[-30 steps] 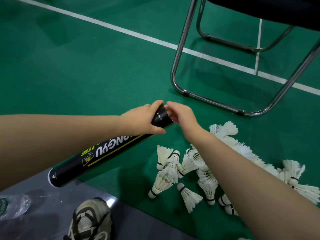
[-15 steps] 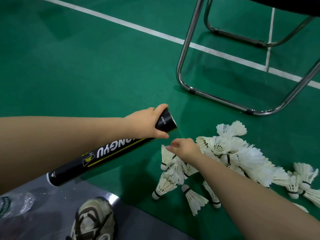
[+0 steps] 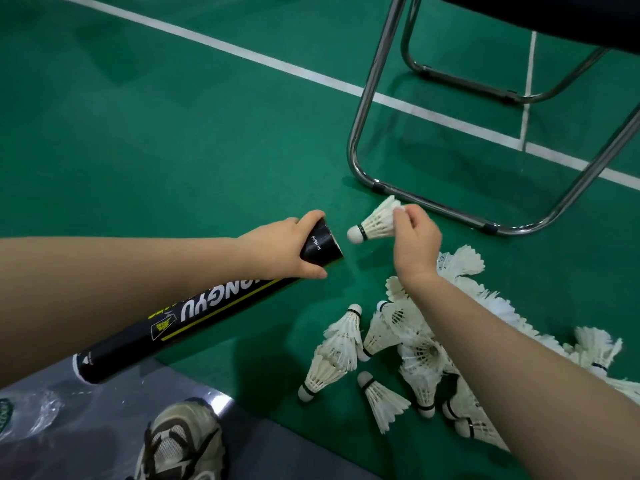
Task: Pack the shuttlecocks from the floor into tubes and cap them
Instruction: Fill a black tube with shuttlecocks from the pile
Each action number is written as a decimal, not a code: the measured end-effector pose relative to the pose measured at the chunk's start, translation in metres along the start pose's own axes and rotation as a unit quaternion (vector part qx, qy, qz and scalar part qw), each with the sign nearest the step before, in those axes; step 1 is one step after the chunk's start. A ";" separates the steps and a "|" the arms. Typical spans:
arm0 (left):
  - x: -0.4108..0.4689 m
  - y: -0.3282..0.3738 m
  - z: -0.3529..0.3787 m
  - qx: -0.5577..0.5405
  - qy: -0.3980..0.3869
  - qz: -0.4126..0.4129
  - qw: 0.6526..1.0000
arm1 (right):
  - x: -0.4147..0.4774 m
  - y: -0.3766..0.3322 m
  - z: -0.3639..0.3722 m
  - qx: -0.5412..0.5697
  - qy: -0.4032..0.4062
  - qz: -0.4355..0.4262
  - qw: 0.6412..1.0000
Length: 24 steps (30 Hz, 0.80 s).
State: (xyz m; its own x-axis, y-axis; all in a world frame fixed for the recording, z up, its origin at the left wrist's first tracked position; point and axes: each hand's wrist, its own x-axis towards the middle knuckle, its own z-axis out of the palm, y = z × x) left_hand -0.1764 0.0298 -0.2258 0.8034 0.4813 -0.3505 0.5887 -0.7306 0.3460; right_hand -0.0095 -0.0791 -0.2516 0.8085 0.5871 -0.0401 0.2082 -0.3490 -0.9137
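The left hand [image 3: 277, 247] is clamping the tube [image 3: 207, 306] mouth-outward; the right hand [image 3: 414, 237] is pinching a shuttlecock [image 3: 375, 223] by its feathers, cork leading, to slide in.

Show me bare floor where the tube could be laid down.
Free: green floor left of the chair frame, beyond the left hand holding the tube. Crowded: shuttlecock pile under the right forearm.

The floor [image 3: 173, 133] is green with white lines [image 3: 242, 53]. The tube [image 3: 207, 313] is black with white lettering and yellow stripes. The shuttlecocks [image 3: 408, 344] are white with black bands. The chair frame [image 3: 367, 109] is shiny silver; the shoe [image 3: 180, 441] is cream and dark.
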 end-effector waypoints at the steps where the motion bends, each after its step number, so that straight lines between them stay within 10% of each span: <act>1: 0.000 0.001 -0.001 0.001 0.003 0.001 1.000 | -0.001 -0.010 -0.001 0.035 -0.003 -0.007 0.999; 16: -0.006 0.026 -0.017 -0.031 0.071 0.057 0.995 | -0.024 -0.065 -0.022 -0.028 -0.422 0.035 0.906; 24: -0.013 0.060 -0.030 -0.022 0.102 0.101 0.989 | -0.029 -0.092 -0.036 -0.142 -0.433 0.029 0.890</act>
State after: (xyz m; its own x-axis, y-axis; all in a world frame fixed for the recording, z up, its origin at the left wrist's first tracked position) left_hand -0.1490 -0.0056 -0.1750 0.9038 0.4184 -0.0896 0.4141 -0.8025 0.4296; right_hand -0.0322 -0.0908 -0.1519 0.1213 0.8621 -0.4920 0.4110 -0.4948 -0.7656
